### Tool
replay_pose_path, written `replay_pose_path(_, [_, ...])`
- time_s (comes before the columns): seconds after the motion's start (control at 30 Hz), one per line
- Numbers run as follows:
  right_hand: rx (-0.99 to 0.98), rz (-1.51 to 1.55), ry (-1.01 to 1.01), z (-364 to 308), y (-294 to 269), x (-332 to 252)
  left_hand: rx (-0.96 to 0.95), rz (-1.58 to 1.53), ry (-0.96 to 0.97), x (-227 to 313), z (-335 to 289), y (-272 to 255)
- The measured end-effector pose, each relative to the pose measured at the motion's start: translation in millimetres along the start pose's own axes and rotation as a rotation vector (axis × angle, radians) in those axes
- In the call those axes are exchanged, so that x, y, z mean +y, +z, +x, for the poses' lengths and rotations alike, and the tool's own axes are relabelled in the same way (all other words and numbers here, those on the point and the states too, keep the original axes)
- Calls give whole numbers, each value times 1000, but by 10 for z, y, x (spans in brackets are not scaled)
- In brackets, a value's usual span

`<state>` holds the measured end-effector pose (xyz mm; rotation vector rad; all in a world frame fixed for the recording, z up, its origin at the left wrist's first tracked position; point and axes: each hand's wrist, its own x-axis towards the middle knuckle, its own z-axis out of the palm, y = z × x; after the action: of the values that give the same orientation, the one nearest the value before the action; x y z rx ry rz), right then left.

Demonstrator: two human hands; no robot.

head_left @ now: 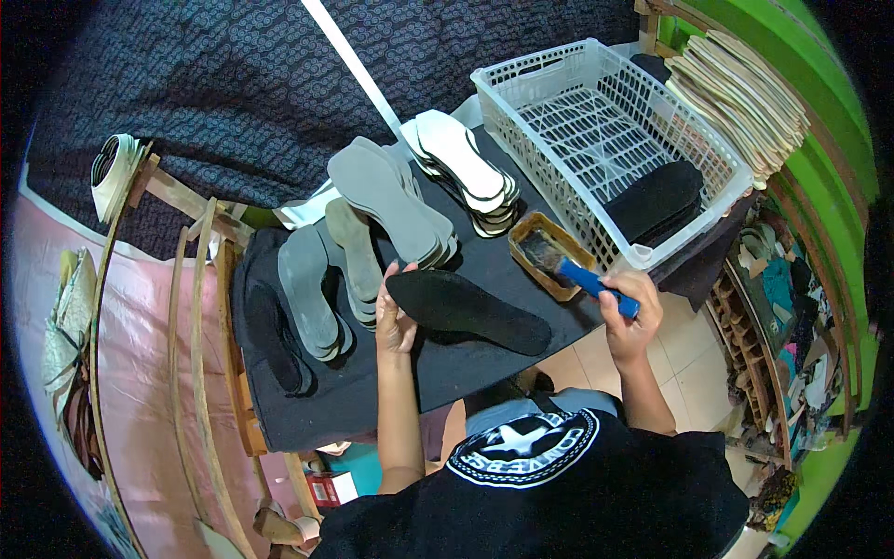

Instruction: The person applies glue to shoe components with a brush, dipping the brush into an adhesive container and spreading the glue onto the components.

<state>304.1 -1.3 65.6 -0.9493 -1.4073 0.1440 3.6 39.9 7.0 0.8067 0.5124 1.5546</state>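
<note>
We see the left hand [396, 324] holding a matte, waisted black insole [470, 312]; the right hand [633, 307] grips a blue-handled brush [591, 280].

My left hand [399, 317] holds a black, foot-shaped insole [470, 312] by one end above the tabletop [340, 407], broad face showing. My right hand [635, 315] tilts a blue-handled brush [596, 283], bristle end at a stained brownish rectangular tub [534, 269].

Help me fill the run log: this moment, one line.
left hand: holds black insole; right hand: holds blue-handled brush at tan tray
</note>
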Motion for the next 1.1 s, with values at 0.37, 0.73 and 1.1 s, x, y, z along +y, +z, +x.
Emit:
replay_pose_path(0.37, [-117, 399, 51, 117, 705, -100, -115, 58, -7, 38, 99, 228])
replay_pose_path(0.73, [-56, 304, -38, 90, 503, -61, -131, 242, 31, 127, 154, 384])
replay_pose_path(1.1, [139, 65, 41, 5, 122, 131, -111, 770, 46, 245, 267, 632])
